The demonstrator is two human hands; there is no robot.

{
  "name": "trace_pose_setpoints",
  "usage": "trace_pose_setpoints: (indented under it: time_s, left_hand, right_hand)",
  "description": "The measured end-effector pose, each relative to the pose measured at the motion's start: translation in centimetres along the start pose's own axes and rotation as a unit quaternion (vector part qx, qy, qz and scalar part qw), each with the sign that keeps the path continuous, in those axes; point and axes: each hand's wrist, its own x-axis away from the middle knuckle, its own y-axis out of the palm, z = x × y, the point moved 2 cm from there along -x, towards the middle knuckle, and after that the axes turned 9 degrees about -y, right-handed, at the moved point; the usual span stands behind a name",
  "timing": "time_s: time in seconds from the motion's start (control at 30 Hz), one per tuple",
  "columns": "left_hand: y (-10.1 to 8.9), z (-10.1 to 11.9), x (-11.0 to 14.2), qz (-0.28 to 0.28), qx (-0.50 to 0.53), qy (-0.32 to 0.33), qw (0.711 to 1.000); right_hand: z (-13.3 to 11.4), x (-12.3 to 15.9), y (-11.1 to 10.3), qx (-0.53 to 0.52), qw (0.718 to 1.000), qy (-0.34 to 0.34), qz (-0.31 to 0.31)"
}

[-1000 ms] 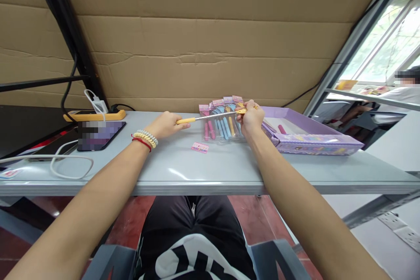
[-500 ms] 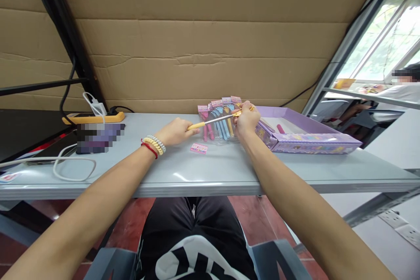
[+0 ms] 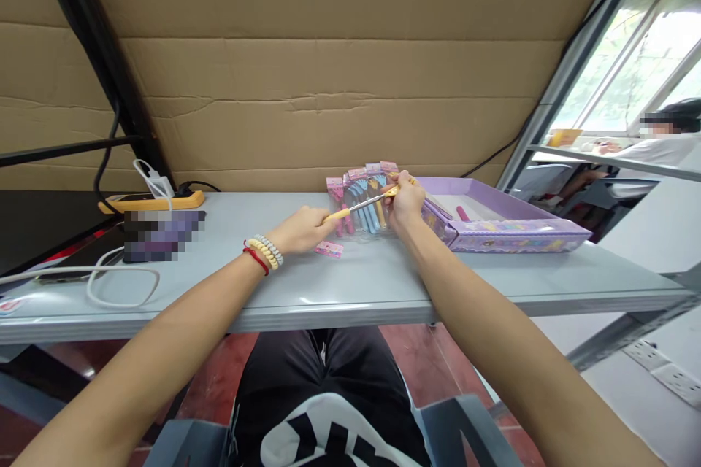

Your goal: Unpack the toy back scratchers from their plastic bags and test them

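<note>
Both hands hold one yellow back scratcher [image 3: 337,215] with a metal rod, slanting up to the right above the table. My left hand [image 3: 303,228] is closed round the end of its handle. My right hand [image 3: 407,203] grips the other end, its yellow head, partly hidden by the fingers. Behind the rod lie several clear packs with pink, blue and yellow back scratchers [image 3: 362,204] under pink header cards. A small loose pink card [image 3: 329,249] rests on the table just right of my left hand. Beside my right hand stands a purple open box [image 3: 520,236] with a pink stick inside.
A grey table [image 3: 350,299] runs along a cardboard wall [image 3: 328,73]. To the left are a yellow power strip [image 3: 189,200] with a white charger, a blurred phone-like object [image 3: 158,236] and a looping white cable [image 3: 123,304]. Another person [image 3: 651,149] sits beyond the metal frame at right.
My left hand has moved slightly right and down with the handle end, so the back scratcher looks shorter and steeper. The view has shifted a little.
</note>
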Motion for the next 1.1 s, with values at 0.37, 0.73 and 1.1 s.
trace_pose_setpoints:
  time_s: [0.37,0.73,1.1]
  left_hand:
    - [2.0,0.4,0.4,-0.206,0.273,0.053,0.938]
    - [2.2,0.7,0.9,-0.315,0.407,0.041,0.856]
    - [1.9,0.9,1.3,-0.335,0.417,0.063,0.843]
  right_hand:
    - [-6.7,2.3,3.3,-0.171,0.945,0.095,-0.261]
    - [-9.4,7.3,8.3,-0.036,0.904,0.106,-0.411]
    - [-8.0,9.3,9.8,0.003,0.901,0.075,-0.427]
